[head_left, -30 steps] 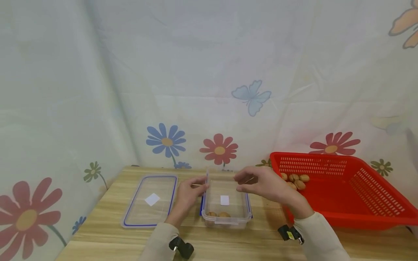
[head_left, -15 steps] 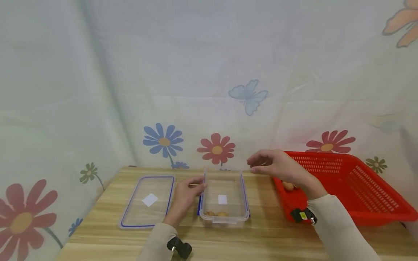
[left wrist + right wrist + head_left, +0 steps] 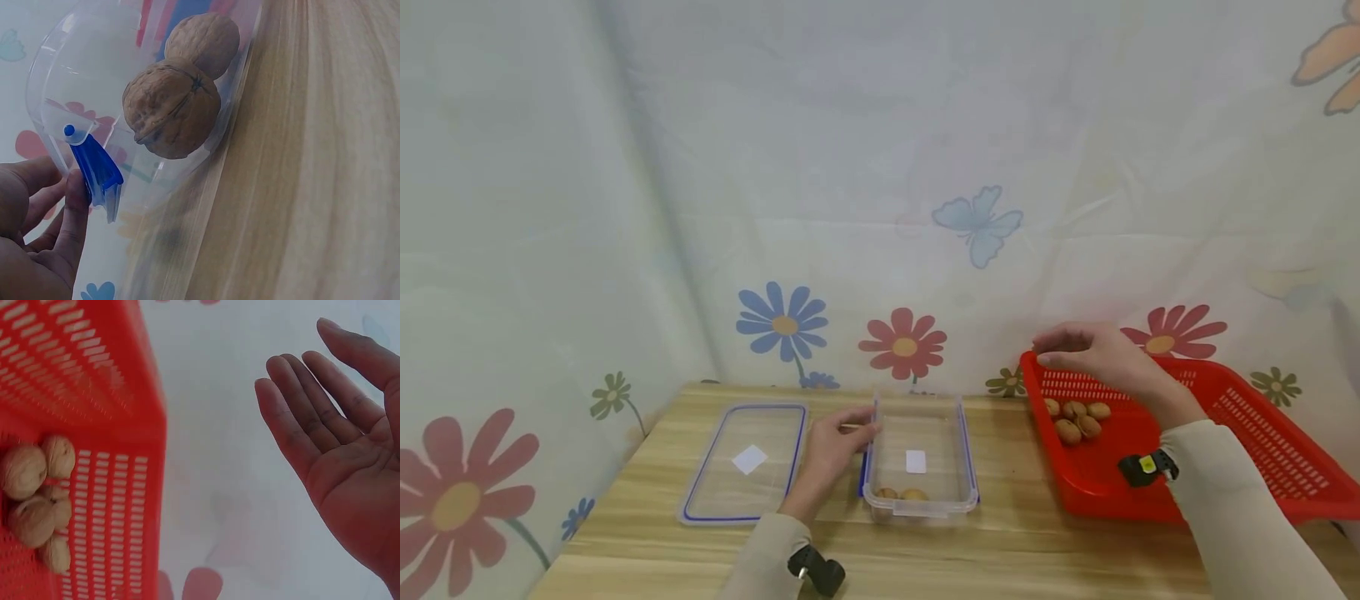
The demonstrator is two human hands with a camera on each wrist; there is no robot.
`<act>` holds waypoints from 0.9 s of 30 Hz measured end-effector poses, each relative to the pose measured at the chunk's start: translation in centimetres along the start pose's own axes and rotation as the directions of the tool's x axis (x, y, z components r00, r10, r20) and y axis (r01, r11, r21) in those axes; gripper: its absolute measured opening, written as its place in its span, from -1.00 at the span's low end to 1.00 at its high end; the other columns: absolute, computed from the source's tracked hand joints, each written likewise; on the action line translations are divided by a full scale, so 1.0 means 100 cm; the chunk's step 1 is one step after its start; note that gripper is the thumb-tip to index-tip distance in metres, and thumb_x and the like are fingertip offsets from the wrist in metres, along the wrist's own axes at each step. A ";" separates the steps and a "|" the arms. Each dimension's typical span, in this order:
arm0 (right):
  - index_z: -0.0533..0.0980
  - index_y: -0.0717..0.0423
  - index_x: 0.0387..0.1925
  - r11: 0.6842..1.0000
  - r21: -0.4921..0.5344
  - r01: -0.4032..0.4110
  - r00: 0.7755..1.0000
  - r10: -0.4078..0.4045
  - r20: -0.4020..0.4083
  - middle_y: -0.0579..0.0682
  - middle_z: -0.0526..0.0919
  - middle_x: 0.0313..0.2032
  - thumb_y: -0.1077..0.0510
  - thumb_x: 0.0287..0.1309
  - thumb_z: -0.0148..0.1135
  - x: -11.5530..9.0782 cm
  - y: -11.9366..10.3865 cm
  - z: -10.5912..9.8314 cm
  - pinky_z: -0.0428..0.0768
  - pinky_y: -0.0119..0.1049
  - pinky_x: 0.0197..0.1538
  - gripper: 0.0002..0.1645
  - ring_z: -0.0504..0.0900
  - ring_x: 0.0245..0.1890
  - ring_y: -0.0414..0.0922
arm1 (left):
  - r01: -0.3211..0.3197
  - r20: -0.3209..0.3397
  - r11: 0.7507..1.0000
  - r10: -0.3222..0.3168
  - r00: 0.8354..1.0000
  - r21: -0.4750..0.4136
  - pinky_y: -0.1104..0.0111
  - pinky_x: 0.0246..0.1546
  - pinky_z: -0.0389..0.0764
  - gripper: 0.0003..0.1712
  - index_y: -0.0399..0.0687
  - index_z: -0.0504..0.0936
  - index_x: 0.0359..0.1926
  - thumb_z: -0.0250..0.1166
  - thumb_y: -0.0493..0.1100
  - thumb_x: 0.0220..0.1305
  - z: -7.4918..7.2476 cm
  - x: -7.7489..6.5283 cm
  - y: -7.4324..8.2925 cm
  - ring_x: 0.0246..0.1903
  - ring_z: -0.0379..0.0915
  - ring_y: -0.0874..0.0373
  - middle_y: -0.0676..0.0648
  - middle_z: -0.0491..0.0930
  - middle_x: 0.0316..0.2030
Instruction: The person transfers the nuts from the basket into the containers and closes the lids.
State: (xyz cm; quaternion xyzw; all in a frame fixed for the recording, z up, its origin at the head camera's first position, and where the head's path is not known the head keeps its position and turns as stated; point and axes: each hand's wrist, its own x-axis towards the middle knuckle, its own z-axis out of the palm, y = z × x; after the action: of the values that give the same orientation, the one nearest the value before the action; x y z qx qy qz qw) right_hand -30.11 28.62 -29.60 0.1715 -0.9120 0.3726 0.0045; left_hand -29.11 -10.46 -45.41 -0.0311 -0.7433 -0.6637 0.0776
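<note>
On the table a clear plastic food container (image 3: 925, 429) has two walnuts (image 3: 172, 107) showing near its front end. My left hand (image 3: 832, 450) pinches the container's left rim between thumb and fingers, beside a blue clip (image 3: 97, 169) in the left wrist view. Over the left edge of the red basket (image 3: 1120, 487) hovers my right hand (image 3: 1101, 362). Its palm holds nothing and its fingers (image 3: 290, 419) are loosely extended in the right wrist view. Several walnuts (image 3: 1075, 417) lie at the left end of the basket, below that hand.
A clear lid (image 3: 747, 487) with a blue seal lies flat left of the container. Behind the wooden table (image 3: 925, 554) hangs a flowered curtain (image 3: 820, 167). The basket's tall slotted walls stand at the right.
My right hand has moved right and up, from above the container to over the basket's left edge. The left hand has stayed at the container's rim.
</note>
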 end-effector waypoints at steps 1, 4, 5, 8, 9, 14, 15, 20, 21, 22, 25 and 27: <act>0.58 0.12 0.34 1.000 0.000 -0.012 1.000 0.012 -0.007 0.14 0.69 0.21 -0.11 0.37 0.45 0.000 0.004 -0.003 0.63 0.21 0.27 -0.36 0.64 0.17 0.13 | 0.000 0.000 1.000 0.000 1.000 0.000 0.34 -0.23 0.81 -0.64 -0.38 0.74 0.11 0.50 -0.33 0.33 0.000 0.000 0.000 -0.23 0.75 0.05 -0.25 0.75 -0.07; 0.54 0.14 0.38 0.999 0.005 -0.047 0.999 0.047 -0.014 0.17 0.66 0.25 -0.13 0.36 0.45 -0.001 0.018 -0.008 0.64 0.22 0.25 -0.29 0.62 0.19 0.16 | -0.002 0.003 1.000 0.002 1.000 0.007 0.33 -0.22 0.81 -0.65 -0.37 0.74 0.11 0.49 -0.33 0.34 0.000 0.000 0.000 -0.22 0.75 0.05 -0.23 0.75 -0.08; 0.52 0.15 0.39 0.998 0.010 -0.060 0.998 0.060 -0.015 0.17 0.65 0.26 -0.13 0.36 0.45 -0.002 0.023 -0.009 0.64 0.22 0.25 -0.28 0.62 0.19 0.16 | -0.001 0.003 1.000 0.001 1.000 0.010 0.34 -0.22 0.81 -0.65 -0.37 0.74 0.11 0.49 -0.32 0.34 0.000 0.000 -0.001 -0.22 0.75 0.06 -0.23 0.75 -0.08; 0.49 0.18 0.43 0.996 0.015 -0.086 0.996 0.086 -0.011 0.21 0.63 0.28 -0.13 0.36 0.45 -0.004 0.036 -0.011 0.65 0.23 0.23 -0.22 0.60 0.20 0.18 | -0.004 0.007 1.000 0.003 1.000 0.018 0.34 -0.21 0.80 -0.66 -0.36 0.75 0.11 0.48 -0.33 0.35 0.000 -0.001 -0.002 -0.21 0.74 0.06 -0.22 0.74 -0.08; 0.48 0.19 0.43 0.996 0.015 -0.091 0.996 0.091 -0.011 0.22 0.63 0.28 -0.13 0.35 0.46 -0.004 0.040 -0.011 0.65 0.24 0.23 -0.22 0.60 0.20 0.18 | -0.005 0.007 1.000 0.005 1.000 0.017 0.34 -0.21 0.81 -0.67 -0.36 0.75 0.11 0.48 -0.33 0.35 0.000 -0.001 -0.002 -0.21 0.74 0.05 -0.23 0.74 -0.08; 0.49 0.18 0.43 0.994 -0.010 -0.105 0.994 0.105 -0.020 0.25 0.60 0.30 -0.13 0.36 0.45 -0.003 0.059 -0.013 0.64 0.28 0.21 -0.22 0.57 0.20 0.20 | -0.017 0.003 1.000 0.017 1.000 0.015 0.34 -0.21 0.80 -0.67 -0.36 0.75 0.10 0.47 -0.34 0.36 0.000 -0.002 -0.003 -0.20 0.74 0.04 -0.25 0.74 -0.07; 0.48 0.19 0.43 0.994 -0.015 -0.111 0.994 0.111 -0.020 0.26 0.60 0.30 -0.13 0.37 0.44 -0.002 0.063 -0.014 0.64 0.28 0.21 -0.23 0.57 0.19 0.20 | -0.018 0.002 1.000 0.018 1.000 0.016 0.34 -0.21 0.80 -0.68 -0.36 0.75 0.10 0.47 -0.34 0.36 0.000 -0.002 -0.003 -0.20 0.74 0.03 -0.25 0.74 -0.07; 0.46 0.22 0.45 0.990 -0.036 -0.135 0.991 0.135 -0.009 0.29 0.58 0.30 -0.10 0.42 0.40 -0.003 0.081 -0.017 0.64 0.31 0.20 -0.24 0.58 0.17 0.20 | -0.013 0.010 1.000 0.013 1.000 0.024 0.33 -0.21 0.80 -0.68 -0.35 0.75 0.11 0.46 -0.32 0.37 0.000 -0.001 -0.003 -0.23 0.73 0.06 -0.23 0.75 -0.07; 0.46 0.23 0.45 0.990 -0.039 -0.133 0.991 0.133 -0.009 0.30 0.58 0.29 -0.08 0.43 0.39 -0.003 0.084 -0.018 0.64 0.30 0.20 -0.26 0.58 0.16 0.20 | -0.010 0.011 1.000 0.010 1.000 0.024 0.33 -0.21 0.80 -0.67 -0.35 0.75 0.11 0.46 -0.32 0.37 0.000 -0.001 -0.003 -0.23 0.73 0.07 -0.22 0.75 -0.07; 0.46 0.24 0.44 0.991 -0.032 -0.129 0.992 0.129 -0.007 0.30 0.58 0.30 -0.07 0.42 0.40 -0.004 0.087 -0.018 0.65 0.28 0.20 -0.26 0.59 0.17 0.20 | -0.008 0.011 1.000 0.007 1.000 0.026 0.33 -0.21 0.80 -0.67 -0.35 0.75 0.12 0.46 -0.32 0.37 0.000 -0.001 -0.003 -0.23 0.74 0.07 -0.21 0.75 -0.07; 0.47 0.29 0.42 0.995 0.008 -0.103 0.995 0.103 0.003 0.33 0.57 0.29 0.01 0.42 0.40 -0.004 0.094 -0.019 0.67 0.21 0.21 -0.31 0.62 0.16 0.25 | -0.003 0.009 0.999 0.003 1.000 0.032 0.33 -0.20 0.80 -0.66 -0.34 0.74 0.13 0.46 -0.31 0.38 0.000 0.000 -0.003 -0.22 0.73 0.08 -0.20 0.75 -0.06; 0.47 0.32 0.40 0.995 0.034 -0.092 0.996 0.091 0.017 0.36 0.57 0.29 0.05 0.44 0.39 -0.003 0.097 -0.019 0.66 0.19 0.21 -0.34 0.64 0.16 0.28 | -0.002 0.005 1.000 0.002 1.000 0.031 0.33 -0.19 0.80 -0.66 -0.34 0.74 0.13 0.47 -0.31 0.37 0.000 0.000 -0.003 -0.20 0.73 0.06 -0.20 0.75 -0.06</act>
State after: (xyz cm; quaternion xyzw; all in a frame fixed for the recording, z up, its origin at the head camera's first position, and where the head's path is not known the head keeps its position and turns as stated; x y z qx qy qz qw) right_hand -33.09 36.46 -34.88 0.1324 -0.9122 0.3870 -0.0226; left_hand -29.18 -10.54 -45.70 -0.0326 -0.7538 -0.6518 0.0768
